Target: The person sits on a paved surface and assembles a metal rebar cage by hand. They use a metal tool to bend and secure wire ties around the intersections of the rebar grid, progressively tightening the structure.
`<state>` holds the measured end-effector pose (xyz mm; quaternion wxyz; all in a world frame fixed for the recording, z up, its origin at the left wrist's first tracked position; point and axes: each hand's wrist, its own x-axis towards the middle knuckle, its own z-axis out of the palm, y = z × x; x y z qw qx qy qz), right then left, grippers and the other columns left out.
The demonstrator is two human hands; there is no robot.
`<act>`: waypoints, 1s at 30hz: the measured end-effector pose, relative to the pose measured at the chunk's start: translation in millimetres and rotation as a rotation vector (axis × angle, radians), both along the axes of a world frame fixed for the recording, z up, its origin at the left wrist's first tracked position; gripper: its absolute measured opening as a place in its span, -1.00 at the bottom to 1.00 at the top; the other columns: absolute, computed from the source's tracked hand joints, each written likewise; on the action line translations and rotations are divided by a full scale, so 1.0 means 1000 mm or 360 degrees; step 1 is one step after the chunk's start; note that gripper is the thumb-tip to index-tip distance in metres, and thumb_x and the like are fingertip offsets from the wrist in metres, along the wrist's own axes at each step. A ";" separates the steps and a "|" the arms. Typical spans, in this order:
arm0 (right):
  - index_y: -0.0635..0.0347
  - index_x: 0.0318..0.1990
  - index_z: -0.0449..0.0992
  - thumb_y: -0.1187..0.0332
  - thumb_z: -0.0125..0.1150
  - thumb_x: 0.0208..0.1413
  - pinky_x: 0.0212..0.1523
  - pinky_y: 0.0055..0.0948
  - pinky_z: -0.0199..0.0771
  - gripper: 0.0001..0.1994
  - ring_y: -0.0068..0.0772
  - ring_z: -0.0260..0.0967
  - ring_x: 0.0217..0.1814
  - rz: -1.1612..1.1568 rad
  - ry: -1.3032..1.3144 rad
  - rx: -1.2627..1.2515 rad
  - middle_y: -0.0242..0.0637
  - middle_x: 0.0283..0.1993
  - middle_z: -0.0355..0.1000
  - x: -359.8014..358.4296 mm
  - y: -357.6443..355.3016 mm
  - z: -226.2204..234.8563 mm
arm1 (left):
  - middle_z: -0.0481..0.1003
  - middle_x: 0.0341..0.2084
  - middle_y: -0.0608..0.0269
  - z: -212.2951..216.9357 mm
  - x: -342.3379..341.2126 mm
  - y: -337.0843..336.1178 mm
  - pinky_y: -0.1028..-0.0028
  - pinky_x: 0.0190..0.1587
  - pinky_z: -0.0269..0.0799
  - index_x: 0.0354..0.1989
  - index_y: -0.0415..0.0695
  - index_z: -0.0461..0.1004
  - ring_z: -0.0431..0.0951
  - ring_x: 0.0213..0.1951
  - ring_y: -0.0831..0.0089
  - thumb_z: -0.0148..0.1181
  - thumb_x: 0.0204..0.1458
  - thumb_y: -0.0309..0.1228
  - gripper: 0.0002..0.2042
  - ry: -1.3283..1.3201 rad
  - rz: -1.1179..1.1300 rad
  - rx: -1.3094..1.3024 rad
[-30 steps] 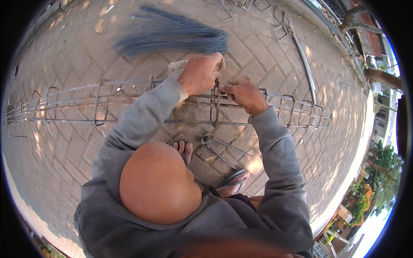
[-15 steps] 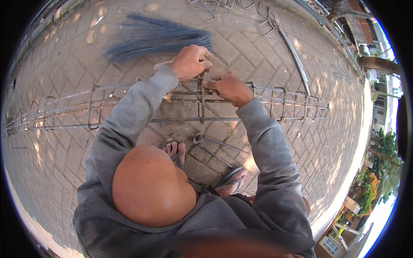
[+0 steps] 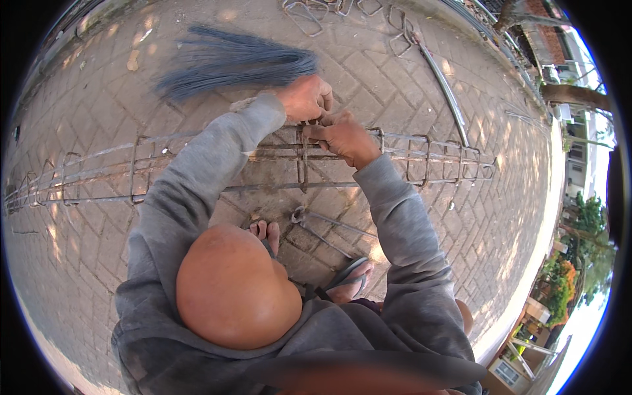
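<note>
A long rebar cage [image 3: 250, 188] of thin steel bars and rectangular stirrups [image 3: 303, 164] lies across the paving in front of me. My left hand [image 3: 307, 99] reaches over the far top bar, thumb and fingers pinched together. Close against it, my right hand [image 3: 345, 138] is closed at the same stirrup's top corner, its thumb pointing left along the bar. Whatever the fingertips pinch is too small and too hidden to make out. Just beyond my left hand lies a bundle of blue-grey tie wire [image 3: 243, 62]. Pincers [image 3: 299, 214] with long handles rest on the ground near my feet.
Loose bent stirrups [image 3: 306, 18] lie at the far side. A metal bar [image 3: 444, 85] slants across the paving at far right. My sandalled foot [image 3: 350, 280] is on the near side of the cage. A tree trunk [image 3: 576, 97] stands at the right edge.
My left hand has shifted slightly right and nearer, so its fingertips now meet those of my right hand. The right hand stays at the same stirrup. The view has moved a little.
</note>
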<state>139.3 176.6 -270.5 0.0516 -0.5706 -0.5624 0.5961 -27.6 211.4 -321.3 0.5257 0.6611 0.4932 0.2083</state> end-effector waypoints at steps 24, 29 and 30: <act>0.22 -0.68 0.55 0.25 0.55 -0.03 -0.71 -0.40 0.07 -0.65 -0.56 0.18 -0.71 -0.0132 0.0082 0.0125 -0.41 -0.71 0.35 0.007 -0.003 -0.015 | 0.59 -0.05 -0.07 -0.026 -0.014 0.002 0.13 0.00 0.44 -0.13 -0.12 0.65 0.55 0.04 0.05 0.12 0.16 -0.20 -0.70 0.0681 -0.0683 0.0182; 0.23 -0.64 0.54 0.18 0.55 0.04 -0.75 -0.41 -0.07 -0.60 -0.61 0.03 -0.77 -0.0010 0.0037 0.0069 -0.46 -0.72 0.29 0.006 -0.002 -0.017 | 0.61 -0.45 -0.03 0.004 -0.018 -0.061 0.08 -0.27 0.50 -0.47 -0.24 0.60 0.64 -0.35 0.03 0.32 0.00 -0.26 -0.75 0.0663 0.0530 0.0946; 0.22 -0.64 0.53 0.17 0.55 0.05 -0.74 -0.41 -0.08 -0.59 -0.62 0.02 -0.76 -0.0028 0.0035 0.0090 -0.47 -0.72 0.27 0.005 -0.001 -0.017 | 0.60 -0.49 -0.01 0.011 -0.016 -0.076 0.08 -0.27 0.49 -0.49 -0.25 0.59 0.63 -0.38 0.03 0.30 0.03 -0.27 -0.74 0.0689 0.0656 0.0964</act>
